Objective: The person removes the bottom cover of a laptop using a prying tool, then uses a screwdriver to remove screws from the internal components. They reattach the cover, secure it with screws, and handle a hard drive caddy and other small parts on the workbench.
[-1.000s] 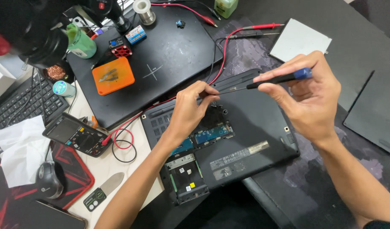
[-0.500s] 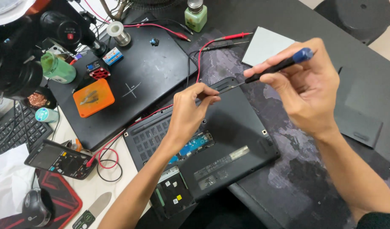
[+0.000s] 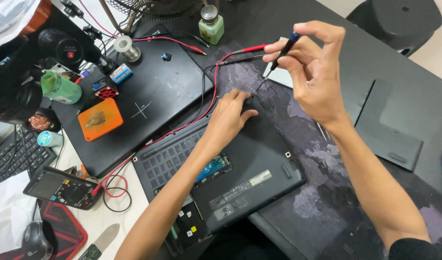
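My left hand [image 3: 229,117] lay flat on the upturned black laptop [image 3: 240,163]; my raised right hand [image 3: 317,72] pinched a slim blue-capped screwdriver [image 3: 280,54].

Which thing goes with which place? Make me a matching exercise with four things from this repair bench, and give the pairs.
Things:
1. screwdriver
2. orange case
3. multimeter
4. left hand

Places:
a. lying on the closed black laptop
b. resting on the far corner of the upturned laptop
c. pinched in the right hand, tip down
d. beside the keyboard

Pairs: 1-c, 2-a, 3-d, 4-b
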